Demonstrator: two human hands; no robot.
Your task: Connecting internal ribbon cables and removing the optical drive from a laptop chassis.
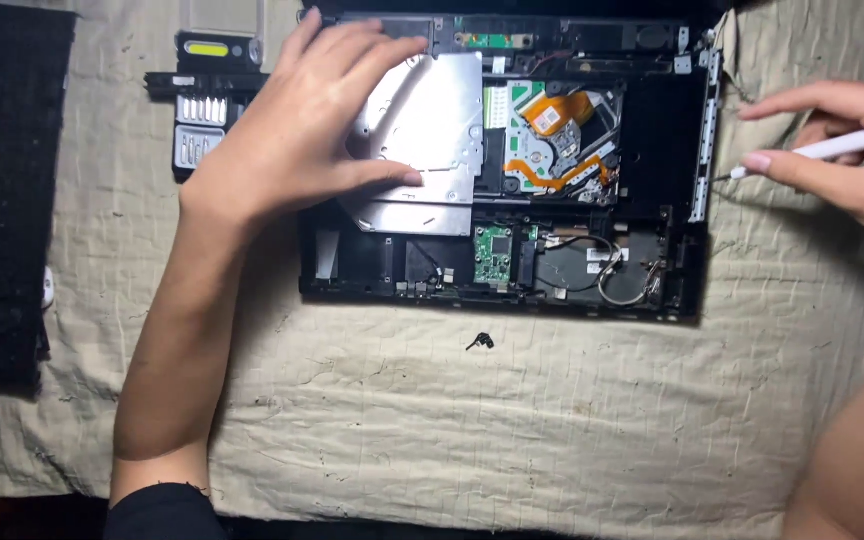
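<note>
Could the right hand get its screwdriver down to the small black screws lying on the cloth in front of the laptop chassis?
Probably yes. The black screws lie alone on bare cloth, nothing over or beside them. The right hand, holding the white screwdriver, is off to the chassis's right edge, with open cloth between.

silver flat metal drive cover (422,130): brushed, faintly glossy, under left hand (302,130) | black opened plastic laptop base (502,270): matt | white slim plastic screwdriver (822,150), 3 o'clock, in right hand (852,150): smooth | beige creased cloth mat (512,420): rough, worn | black bit case (202,110), 10 o'clock: matt plastic
</note>
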